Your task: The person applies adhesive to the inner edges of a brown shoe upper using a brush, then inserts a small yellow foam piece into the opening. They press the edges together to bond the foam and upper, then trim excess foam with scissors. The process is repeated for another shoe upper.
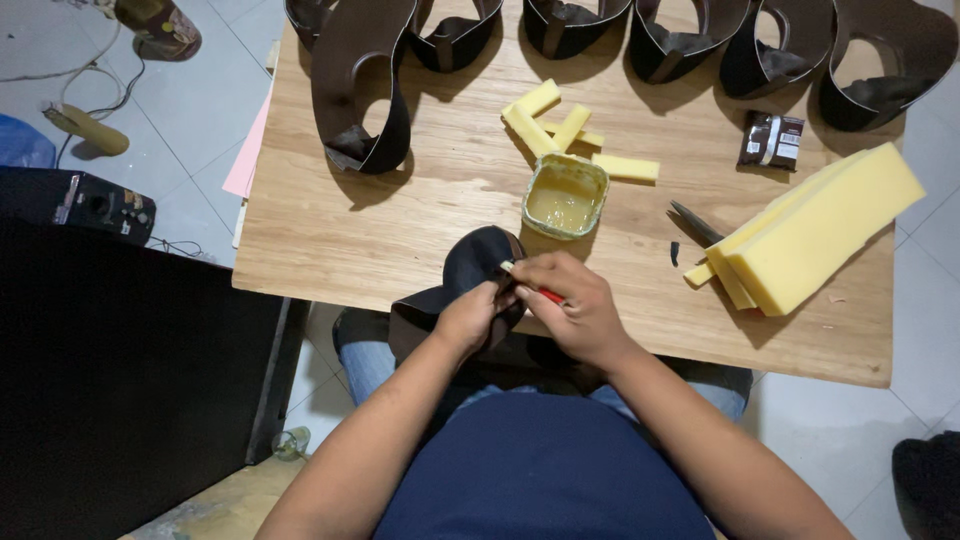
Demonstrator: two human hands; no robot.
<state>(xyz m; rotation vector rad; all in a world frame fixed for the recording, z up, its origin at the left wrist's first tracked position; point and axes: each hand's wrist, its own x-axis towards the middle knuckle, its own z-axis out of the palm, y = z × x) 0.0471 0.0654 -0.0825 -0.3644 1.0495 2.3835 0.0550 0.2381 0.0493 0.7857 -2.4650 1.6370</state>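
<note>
Here, both hands met at the near edge of the wooden tabletop (400, 230), working on one dark shoe upper (470, 268). The left hand (468, 318) was curled around that dark leather piece, fingers closed on its lower edge and holding it partly over the tabletop edge, above the lap. The right hand (572, 308) was pinched shut on a thin red-handled tool (532, 287) — its pale tip touched the leather just beside the left fingertips.

Just beyond the hands stood a small open tub of yellowish glue (565, 195), near the upper's top edge. Past the tub lay several yellow foam strips (560, 128), loosely piled, one lying apart to the right. Further to the right of the right hand rested a thick yellow foam block (825, 225), tilted across the tabletop, with dark scissors (697, 225) partly tucked beneath its near end. A small dark packet (772, 140) lay beyond the block.

Along the far edge of the tabletop, well apart from the hands, stood a row of curved dark leather uppers (690, 40) — one larger piece (362, 90) sat closer, beyond the left hand. Whether the tool was a brush or a pen could not be told
</note>
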